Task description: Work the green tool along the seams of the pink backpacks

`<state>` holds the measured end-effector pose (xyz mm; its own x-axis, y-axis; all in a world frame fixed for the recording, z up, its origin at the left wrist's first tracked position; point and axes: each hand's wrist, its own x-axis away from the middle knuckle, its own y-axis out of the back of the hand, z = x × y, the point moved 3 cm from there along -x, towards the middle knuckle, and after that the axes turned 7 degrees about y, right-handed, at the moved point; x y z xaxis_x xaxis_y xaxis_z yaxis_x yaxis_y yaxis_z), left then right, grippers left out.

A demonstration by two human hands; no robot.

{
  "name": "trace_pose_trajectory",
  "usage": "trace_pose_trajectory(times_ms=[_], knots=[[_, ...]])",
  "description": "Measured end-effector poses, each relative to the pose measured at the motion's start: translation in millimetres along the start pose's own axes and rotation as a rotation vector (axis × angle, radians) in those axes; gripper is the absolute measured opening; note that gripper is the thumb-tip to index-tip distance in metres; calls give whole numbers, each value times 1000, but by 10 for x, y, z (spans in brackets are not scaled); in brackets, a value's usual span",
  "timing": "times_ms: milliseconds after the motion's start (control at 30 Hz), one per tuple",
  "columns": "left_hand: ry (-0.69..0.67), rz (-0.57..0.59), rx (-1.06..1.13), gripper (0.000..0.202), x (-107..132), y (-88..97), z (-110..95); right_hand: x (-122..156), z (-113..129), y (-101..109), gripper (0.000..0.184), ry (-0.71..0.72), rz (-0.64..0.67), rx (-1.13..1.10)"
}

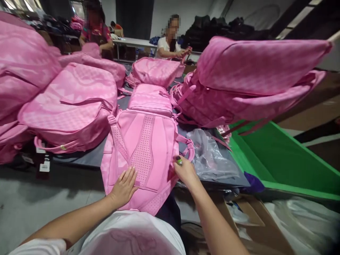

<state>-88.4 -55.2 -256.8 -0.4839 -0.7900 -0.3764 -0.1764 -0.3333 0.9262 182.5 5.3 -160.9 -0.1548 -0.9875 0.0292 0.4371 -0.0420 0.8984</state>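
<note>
A pink backpack [162, 152] lies in front of me with its padded back panel up, its lower end against my body. My left hand [124, 186] rests flat on the lower panel, fingers stretched out beside the dotted mesh strip [145, 152]. At the backpack's right edge, my right hand [184, 170] is closed round a small black-and-green tool [179, 160]; most of it is hidden, so its kind cannot be made out. One shoulder strap [119, 140] lies across the panel on the left. Another strap [187, 141] loops out on the right, just above my right hand.
More pink backpacks [74, 99] crowd the grey table [82, 157] at left, and one large backpack [255, 67] juts out at right. Clear plastic bags [212, 156] lie beside a green chute [287, 152]. An open cardboard box [255, 212] stands below. Co-workers [170, 42] sit beyond.
</note>
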Motion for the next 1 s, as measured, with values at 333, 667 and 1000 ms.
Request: trace_pose_trajectory(times_ms=[333,667,1000], knots=[[-628,138,88,46,-2430,236,-393,-31,-265,-176,56,-144,70,-8],[-843,253,108,45,-2669,406,-447,38,-284,-205,42,-114,241,-11],[-613,178,-70,54,-3004,670,267,7,-104,-268,39,-74,283,51]])
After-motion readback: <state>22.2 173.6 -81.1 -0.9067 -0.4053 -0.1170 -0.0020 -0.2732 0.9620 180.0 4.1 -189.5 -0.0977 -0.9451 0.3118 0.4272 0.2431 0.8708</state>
